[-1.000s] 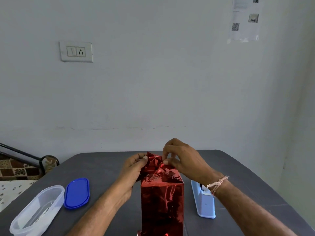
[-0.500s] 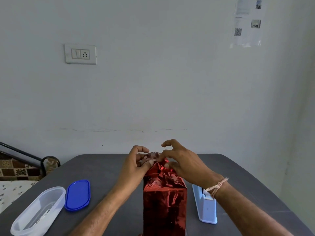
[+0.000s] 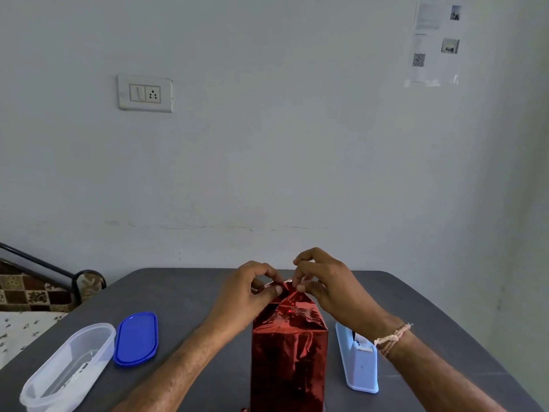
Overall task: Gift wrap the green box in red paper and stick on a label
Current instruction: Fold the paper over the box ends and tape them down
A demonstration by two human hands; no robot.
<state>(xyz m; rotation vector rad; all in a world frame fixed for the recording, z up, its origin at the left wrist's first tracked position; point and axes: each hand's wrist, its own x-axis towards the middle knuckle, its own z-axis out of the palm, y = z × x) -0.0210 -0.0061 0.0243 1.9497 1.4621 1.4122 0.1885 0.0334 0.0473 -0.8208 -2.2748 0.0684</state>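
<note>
Lower centre: left hand (image 3: pixel 246 289) and right hand (image 3: pixel 326 288) pinch the gathered red paper (image 3: pixel 289 346) (seemingly a loose fold), best creased flat.

1. Your left hand (image 3: pixel 243 292): bare, nothing worn on it.
2. Your left forearm (image 3: pixel 184 367): bare down to the lower frame edge, with fine hair along its length.
3. Your right hand (image 3: pixel 329 286): bare, same as the left.
4. Your right forearm (image 3: pixel 439 373): bare to the frame edge, lightly haired.
5. Thread band (image 3: pixel 392 337) on your right wrist: pale pinkish-cream cord wound in several loose turns and knotted on top, with one frayed end sticking out.
6. Your fingers (image 3: pixel 278 289): nails trimmed short, a thumbnail showing on each hand.
</note>
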